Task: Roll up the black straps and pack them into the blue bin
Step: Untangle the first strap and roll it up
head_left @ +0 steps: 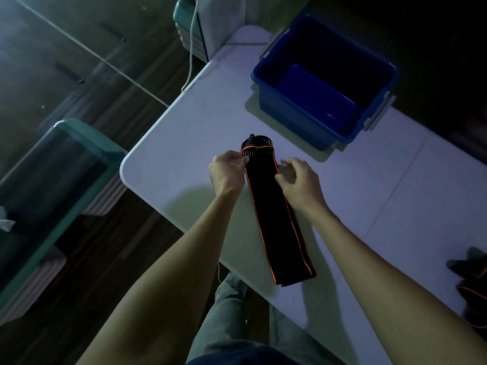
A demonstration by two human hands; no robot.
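Note:
A long black strap (276,219) with orange edging lies flat on the white table (184,133), running from the near edge toward the far side. Its far end is folded over, showing a ribbed patch. My left hand (228,171) pinches the strap's left edge near that far end. My right hand (299,180) holds the right edge just opposite. The blue bin (297,119) stands beyond the strap at the far right, open, with only its blue floor showing inside.
More black straps with orange trim (471,285) lie in a heap at the right edge of the table. A teal-rimmed container (79,143) stands on the floor to the left. A white cable (192,48) hangs over the table's far corner.

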